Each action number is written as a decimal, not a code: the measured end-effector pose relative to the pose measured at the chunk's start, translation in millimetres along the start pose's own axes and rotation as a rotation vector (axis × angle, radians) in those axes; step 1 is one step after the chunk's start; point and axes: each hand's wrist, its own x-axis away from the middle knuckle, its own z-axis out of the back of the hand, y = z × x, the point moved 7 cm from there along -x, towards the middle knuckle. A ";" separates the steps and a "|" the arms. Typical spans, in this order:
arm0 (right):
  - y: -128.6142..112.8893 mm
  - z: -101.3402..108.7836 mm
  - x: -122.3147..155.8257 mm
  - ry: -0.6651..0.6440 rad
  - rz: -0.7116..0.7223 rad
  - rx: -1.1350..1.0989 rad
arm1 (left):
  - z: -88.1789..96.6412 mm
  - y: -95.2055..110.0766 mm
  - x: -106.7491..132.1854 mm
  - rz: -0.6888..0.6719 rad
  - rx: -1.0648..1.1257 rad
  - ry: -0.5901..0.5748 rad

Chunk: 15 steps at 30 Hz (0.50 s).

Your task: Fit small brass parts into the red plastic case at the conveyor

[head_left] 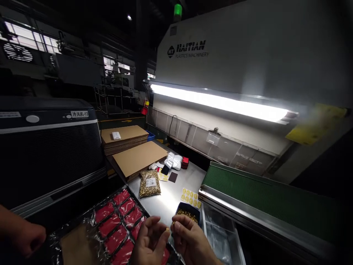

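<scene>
My left hand is at the bottom middle, its fingers curled and a small gold-coloured piece at the thumb tip. Close beside it, my right hand pinches thumb and fingers together; what sits in that pinch is too small to make out. Just behind my right hand stands a dark box holding many small gold-coloured pieces. Left of my hands lie rows of red packets in clear plastic.
A clear bag of gold-coloured pieces, a phone, yellow sticker sheets and cardboard sheets lie on the metal table. A green conveyor runs along the right. At far left is another person's hand.
</scene>
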 end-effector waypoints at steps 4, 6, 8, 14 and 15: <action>14.8 -20.2 -24.4 0.001 0.025 0.204 | 19.0 18.6 -25.6 -0.291 -0.301 -0.142; 22.6 -27.6 -30.1 -0.013 -0.008 0.263 | 23.2 30.1 -29.3 -0.490 -0.451 -0.223; 30.0 -31.6 -33.6 -0.042 -0.048 0.270 | 30.0 37.6 -31.5 -0.627 -0.529 -0.219; 46.9 -27.0 -39.0 -0.155 -0.224 0.182 | 35.9 36.2 -33.6 -0.796 -0.621 -0.225; 48.5 -26.5 -38.4 -0.167 -0.264 0.157 | 34.2 35.7 -32.5 -0.825 -0.620 -0.260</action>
